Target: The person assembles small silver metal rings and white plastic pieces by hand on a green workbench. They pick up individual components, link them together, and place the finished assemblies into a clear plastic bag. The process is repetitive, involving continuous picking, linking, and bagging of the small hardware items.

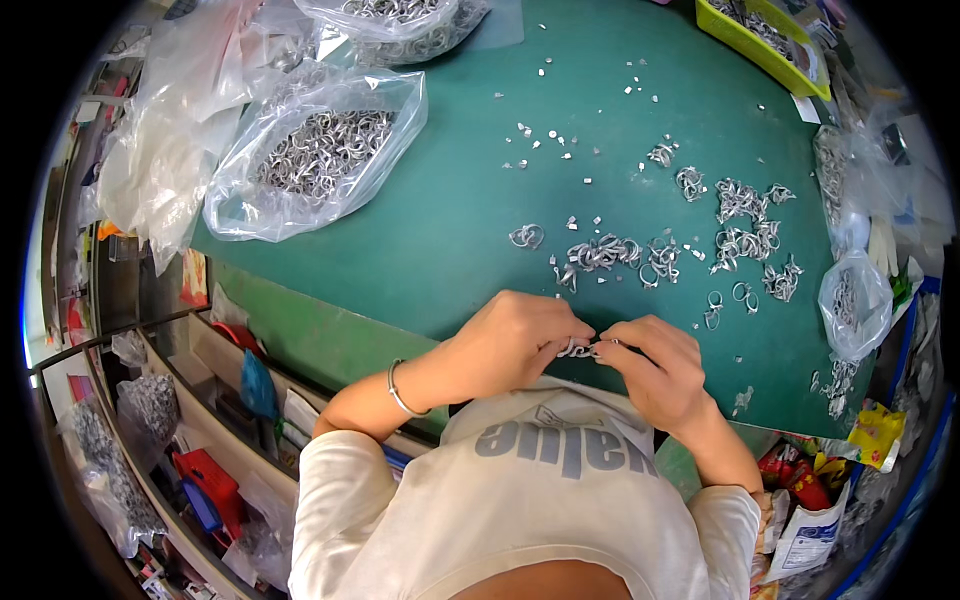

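Observation:
At the near edge of the green table [440,230], my left hand [515,335] and my right hand [660,370] meet with fingertips pinched. Between them runs a short row of silver metal rings [577,349], partly covered by the fingers. Just beyond my hands lies a loose pile of similar rings [605,252], with a few single rings [527,236] beside it. Farther right, more rings [745,225] sit in tangled clusters. Small silver metal bits [553,134] are scattered across the middle of the table.
An open clear plastic bag [235,215] full of rings stands at left, with another filled bag [430,45] behind it. A yellow-green basket [750,47] of metal pieces is at the far right. Drawers [235,375] line the left side; a small bag [856,335] hangs near the right edge.

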The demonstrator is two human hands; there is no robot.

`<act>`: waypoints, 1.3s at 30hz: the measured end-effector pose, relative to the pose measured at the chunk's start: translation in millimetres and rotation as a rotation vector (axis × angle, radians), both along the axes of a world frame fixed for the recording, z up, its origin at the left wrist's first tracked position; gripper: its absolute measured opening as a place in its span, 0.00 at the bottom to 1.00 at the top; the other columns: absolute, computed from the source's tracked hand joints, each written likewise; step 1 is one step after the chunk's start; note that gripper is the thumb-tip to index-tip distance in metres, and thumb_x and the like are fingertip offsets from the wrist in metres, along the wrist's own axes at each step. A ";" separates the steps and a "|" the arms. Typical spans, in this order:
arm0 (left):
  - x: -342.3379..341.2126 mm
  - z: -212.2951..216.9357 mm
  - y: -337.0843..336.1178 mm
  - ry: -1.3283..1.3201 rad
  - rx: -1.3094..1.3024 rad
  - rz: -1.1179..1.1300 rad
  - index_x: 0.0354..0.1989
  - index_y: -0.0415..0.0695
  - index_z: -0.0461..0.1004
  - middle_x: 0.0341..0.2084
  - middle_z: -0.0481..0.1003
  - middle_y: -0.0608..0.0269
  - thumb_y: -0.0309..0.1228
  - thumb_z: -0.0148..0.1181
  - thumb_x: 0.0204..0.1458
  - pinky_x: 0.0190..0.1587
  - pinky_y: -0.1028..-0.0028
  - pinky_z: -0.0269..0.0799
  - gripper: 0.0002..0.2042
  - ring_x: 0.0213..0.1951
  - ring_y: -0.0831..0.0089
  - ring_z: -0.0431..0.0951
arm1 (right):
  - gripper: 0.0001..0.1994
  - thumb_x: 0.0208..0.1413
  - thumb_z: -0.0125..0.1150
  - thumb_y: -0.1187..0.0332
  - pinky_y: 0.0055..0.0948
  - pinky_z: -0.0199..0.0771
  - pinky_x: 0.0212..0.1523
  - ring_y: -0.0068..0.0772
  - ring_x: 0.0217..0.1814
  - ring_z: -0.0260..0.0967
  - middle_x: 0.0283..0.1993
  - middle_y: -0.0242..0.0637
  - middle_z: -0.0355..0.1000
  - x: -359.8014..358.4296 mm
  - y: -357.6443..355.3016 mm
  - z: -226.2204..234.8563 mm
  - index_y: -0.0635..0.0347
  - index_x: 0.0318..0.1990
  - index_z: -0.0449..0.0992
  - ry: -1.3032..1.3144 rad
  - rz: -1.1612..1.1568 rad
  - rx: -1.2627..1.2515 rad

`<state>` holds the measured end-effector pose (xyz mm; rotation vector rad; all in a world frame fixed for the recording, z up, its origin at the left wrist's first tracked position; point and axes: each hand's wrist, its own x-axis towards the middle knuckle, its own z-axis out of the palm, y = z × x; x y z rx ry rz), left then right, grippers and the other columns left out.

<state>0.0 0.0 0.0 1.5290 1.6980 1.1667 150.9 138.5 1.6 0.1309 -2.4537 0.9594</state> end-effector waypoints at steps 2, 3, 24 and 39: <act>-2.5 5.5 3.4 -0.084 -0.081 -0.054 0.31 0.39 0.76 0.25 0.75 0.57 0.15 0.57 0.39 0.26 0.69 0.70 0.09 0.25 0.61 0.75 | 0.10 0.37 0.62 0.78 0.28 0.65 0.20 0.32 0.25 0.66 0.31 0.36 0.71 -1.5 2.2 3.0 0.63 0.32 0.78 -0.033 0.073 -0.026; -4.5 6.7 3.1 -0.081 -0.095 -0.065 0.30 0.38 0.76 0.24 0.75 0.56 0.15 0.57 0.39 0.26 0.68 0.70 0.09 0.24 0.61 0.75 | 0.10 0.36 0.62 0.78 0.27 0.65 0.20 0.32 0.25 0.66 0.31 0.37 0.71 -4.6 3.6 1.0 0.64 0.31 0.78 -0.044 0.094 -0.103; -5.6 -8.4 8.9 -0.470 -0.190 -0.250 0.28 0.38 0.77 0.21 0.76 0.58 0.20 0.59 0.41 0.23 0.74 0.67 0.05 0.22 0.70 0.75 | 0.01 0.47 0.61 0.79 0.20 0.65 0.25 0.21 0.25 0.67 0.26 0.34 0.72 -10.2 3.8 10.6 0.65 0.29 0.76 -0.550 -0.254 -0.921; 19.2 -34.3 -34.1 -1.362 -0.149 0.448 0.45 0.33 0.71 0.40 0.74 0.50 0.19 0.49 0.51 0.18 0.84 0.63 0.13 0.33 0.74 0.74 | 0.12 0.39 0.58 0.74 0.37 0.60 0.45 0.39 0.44 0.63 0.40 0.34 0.67 -46.6 1.0 -31.1 0.57 0.36 0.76 -0.238 -0.219 0.274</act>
